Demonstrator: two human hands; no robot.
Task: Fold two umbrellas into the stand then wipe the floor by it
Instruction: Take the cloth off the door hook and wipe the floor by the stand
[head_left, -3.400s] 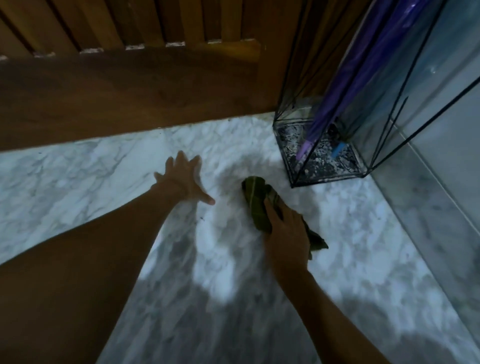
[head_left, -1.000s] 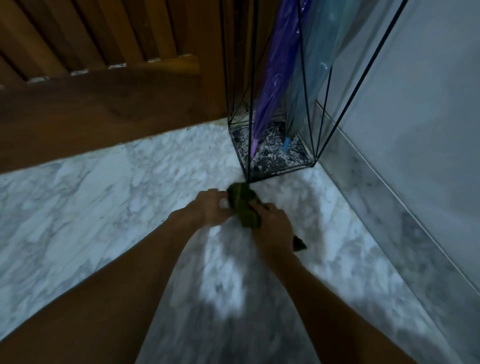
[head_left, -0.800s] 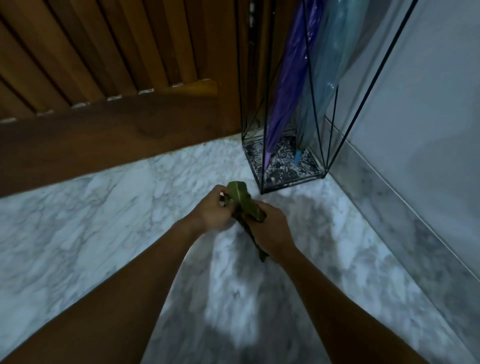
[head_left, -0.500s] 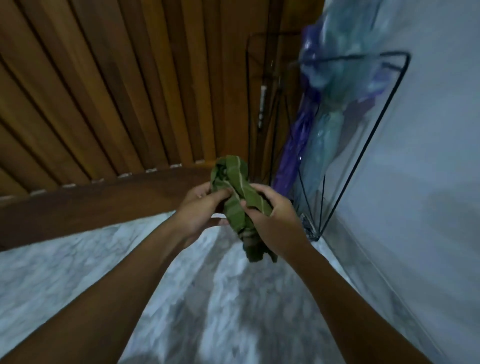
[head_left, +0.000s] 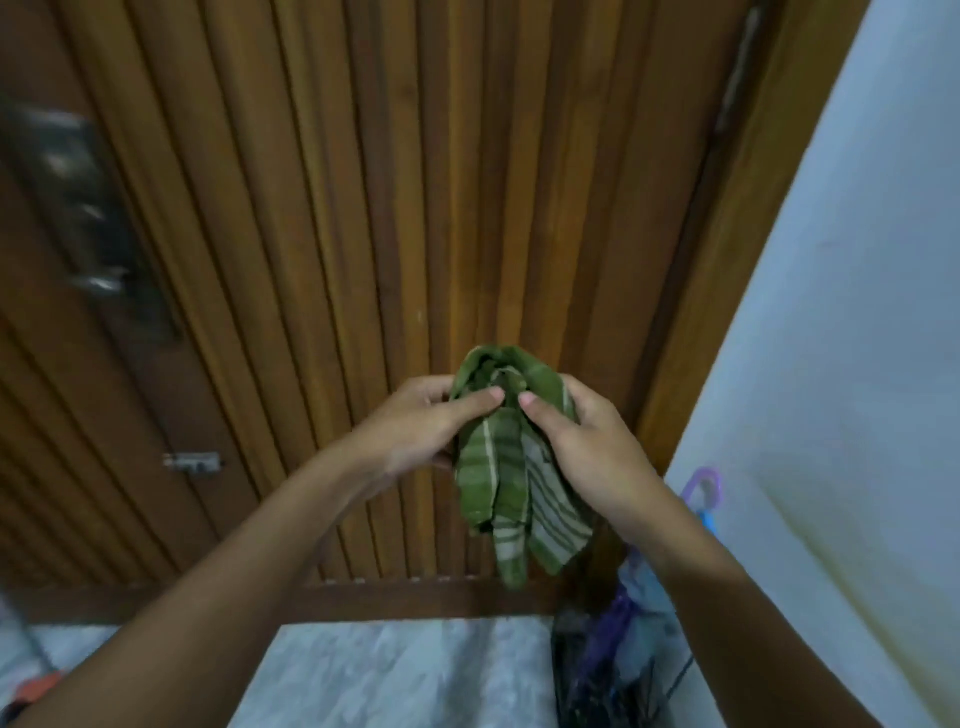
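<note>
both arms raised, left hand (head_left: 415, 431) and right hand (head_left: 587, 441) pinching the green cloth (head_left: 511, 467) between them.

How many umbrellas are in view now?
2. A purple umbrella and a light blue umbrella, both in the stand at lower right. The right forearm covers part, so another could be hidden.

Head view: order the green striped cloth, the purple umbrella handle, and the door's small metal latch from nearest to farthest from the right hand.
1. green striped cloth: gripped in the right hand.
2. purple umbrella handle: close by, to its right.
3. small metal latch: on the door, far left.
</note>
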